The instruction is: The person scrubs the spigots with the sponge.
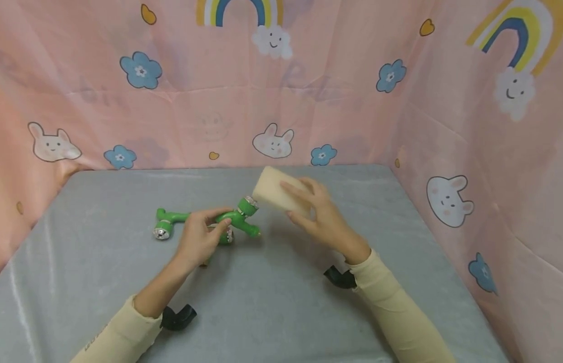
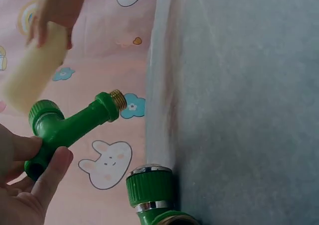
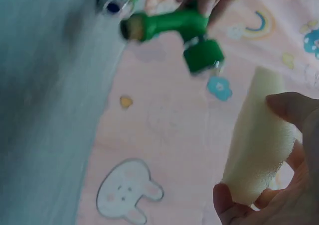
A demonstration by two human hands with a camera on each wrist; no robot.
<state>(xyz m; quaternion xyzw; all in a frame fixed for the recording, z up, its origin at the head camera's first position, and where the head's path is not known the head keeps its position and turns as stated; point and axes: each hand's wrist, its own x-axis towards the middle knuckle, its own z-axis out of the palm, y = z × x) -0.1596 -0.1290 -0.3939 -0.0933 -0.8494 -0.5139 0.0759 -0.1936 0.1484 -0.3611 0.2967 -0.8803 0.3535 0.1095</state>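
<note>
My left hand (image 1: 201, 237) pinches a green tap (image 1: 238, 220) between thumb and fingers, raised off the table. The tap has a ribbed round knob (image 2: 45, 110) and a brass threaded end (image 2: 118, 100). My right hand (image 1: 326, 218) grips a pale cream sponge block (image 1: 278, 190) by its sides. In the head view the sponge is tilted, close beside the knob; in the right wrist view a gap separates the sponge (image 3: 259, 135) from the tap (image 3: 192, 28). Another green tap (image 1: 170, 217) lies left of my left hand, and a third (image 1: 227, 236) is partly hidden behind it.
A grey cloth-covered table (image 1: 281, 312) lies beneath. Pink printed curtains (image 1: 308, 111) hang along its back and sides. Black curved pieces stick out from under both sleeves, one at the left wrist (image 1: 179, 317) and one at the right (image 1: 339, 277).
</note>
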